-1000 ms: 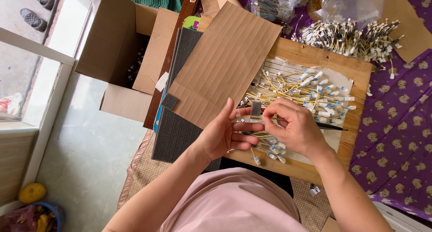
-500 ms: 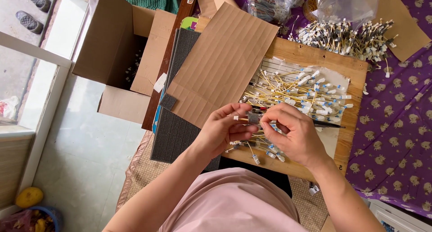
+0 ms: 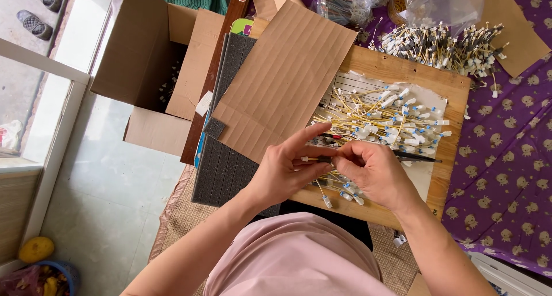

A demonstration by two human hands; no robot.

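Sitting closest to the camera, in a pale pink top, forearms reaching out over the edge of the light wooden work board [image 3: 448, 175]. Pinching with the left hand [image 3: 284, 172]: thumb and middle fingers closing on a thin yellow wire lead with a small dark sleeve and a white plastic end connector [image 3: 319, 159], index finger sticking straight out and free. Meeting it from the other side with the right hand [image 3: 374, 172], fingertips curling tight onto the same small part, both hands gripping it just above the near edge of the board. Dangling below the hands, another short lead with a white tip [image 3: 325, 199].

Judging by its look: very light, the wire limp and springy, the connector stiff but tiny and likely easy to fumble; best taking hold at the hard sleeve or connector, not the bare wire, which would probably bend or slip.

Lying just beyond the hands, black slim tweezers [image 3: 417, 156], then a loose heap of matching yellow leads with white and blue ends [image 3: 385, 120] on white paper. Resting to the left, a ribbed brown cardboard sheet [image 3: 284, 72] over dark grey foam pads [image 3: 221, 164]. Standing farther left, an open brown cardboard box [image 3: 144, 66]. Spreading farthest away, a second pile of leads [image 3: 443, 46] beside a clear plastic bag [image 3: 440, 3] on purple patterned cloth [image 3: 506, 158].
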